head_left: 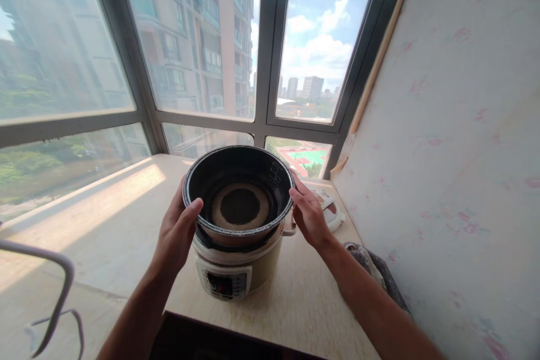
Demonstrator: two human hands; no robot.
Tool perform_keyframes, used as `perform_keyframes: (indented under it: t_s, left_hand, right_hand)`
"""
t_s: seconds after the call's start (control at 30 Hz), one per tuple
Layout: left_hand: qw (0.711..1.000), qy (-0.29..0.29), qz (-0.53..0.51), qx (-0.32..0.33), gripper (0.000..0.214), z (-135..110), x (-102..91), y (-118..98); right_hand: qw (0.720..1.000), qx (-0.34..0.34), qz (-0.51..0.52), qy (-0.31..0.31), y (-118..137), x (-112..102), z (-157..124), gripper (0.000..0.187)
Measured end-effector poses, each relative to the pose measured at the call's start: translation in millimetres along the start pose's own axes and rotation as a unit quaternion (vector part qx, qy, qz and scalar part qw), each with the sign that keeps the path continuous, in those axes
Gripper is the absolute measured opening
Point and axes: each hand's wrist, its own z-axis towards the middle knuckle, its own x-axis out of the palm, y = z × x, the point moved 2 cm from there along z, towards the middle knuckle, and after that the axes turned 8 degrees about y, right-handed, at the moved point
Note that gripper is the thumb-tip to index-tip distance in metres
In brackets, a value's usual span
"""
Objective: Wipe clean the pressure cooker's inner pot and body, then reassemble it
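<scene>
Both my hands hold a black inner pot (238,191) by its rim, a little above and partly inside a beige rice cooker (236,270) on the counter. My left hand (179,230) grips the pot's left rim with the thumb hooked over the edge. My right hand (310,214) presses the right rim with the fingers wrapped round the outside. The pot tilts slightly toward me and has a pale worn ring on its bottom. The cooker's control panel (223,284) faces me.
The cooker's white lid (333,211) lies behind my right hand. A crumpled grey cloth (373,264) sits by the papered wall on the right. Large windows border the pale counter (105,236) at the back and left. A dark surface (202,340) lies at the near edge.
</scene>
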Motion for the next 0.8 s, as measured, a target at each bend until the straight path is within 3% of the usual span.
perform_keyframes:
  t_s: [0.13, 0.27, 0.37, 0.47, 0.6, 0.8]
  left_hand:
    - [0.999, -0.003, 0.038, 0.034, 0.087, -10.2, 22.9, -21.1]
    - [0.995, 0.032, 0.054, 0.075, 0.094, -32.3, 50.2, -28.1]
    - [0.992, 0.089, 0.02, 0.09, 0.095, -55.2, 75.6, -31.2]
    - [0.982, 0.179, -0.012, 0.066, 0.099, -78.4, 100.7, -27.1]
    - [0.963, 0.266, -0.019, 0.034, 0.101, -102.8, 129.1, -10.3]
    - [0.948, 0.313, -0.055, -0.014, 0.095, -126.4, 161.7, 20.8]
  right_hand:
    - [0.995, -0.039, 0.085, -0.018, 31.7, 2.4, -11.0, 0.068]
    - [0.987, -0.098, 0.084, -0.091, 56.9, -16.8, -35.5, 0.06]
    - [0.98, -0.102, 0.079, -0.154, 69.5, -36.5, -64.4, 0.053]
    - [0.966, -0.091, 0.061, -0.233, 77.2, -57.7, -98.2, 0.053]
    - [0.939, -0.076, 0.043, -0.332, 75.4, -85.5, -140.3, 0.051]
    - [0.892, -0.011, 0.041, -0.451, 44.9, -115.0, -188.8, 0.047]
